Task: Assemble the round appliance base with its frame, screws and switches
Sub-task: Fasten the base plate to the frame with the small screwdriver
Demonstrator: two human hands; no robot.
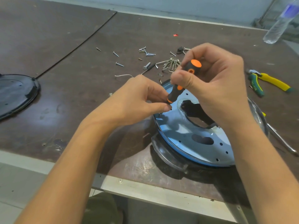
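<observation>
A round appliance base [191, 139] with a blue-filmed shiny plate and dark cut-outs lies on the brown table at centre right, on a black rim. My right hand [215, 81] grips the handle of a black and orange screwdriver [181, 81] that stands tilted over the plate's left edge. My left hand [142, 101] pinches the lower end of the screwdriver near its tip, just above the plate. The tip and any screw under it are hidden by my fingers.
Several loose screws [119, 64] and hex keys [169, 64] lie scattered behind the base. Yellow and green pliers [268, 83] lie at the right, a plastic bottle [278, 25] at the far right corner. A black round cover [16, 92] with a cable sits at the left edge.
</observation>
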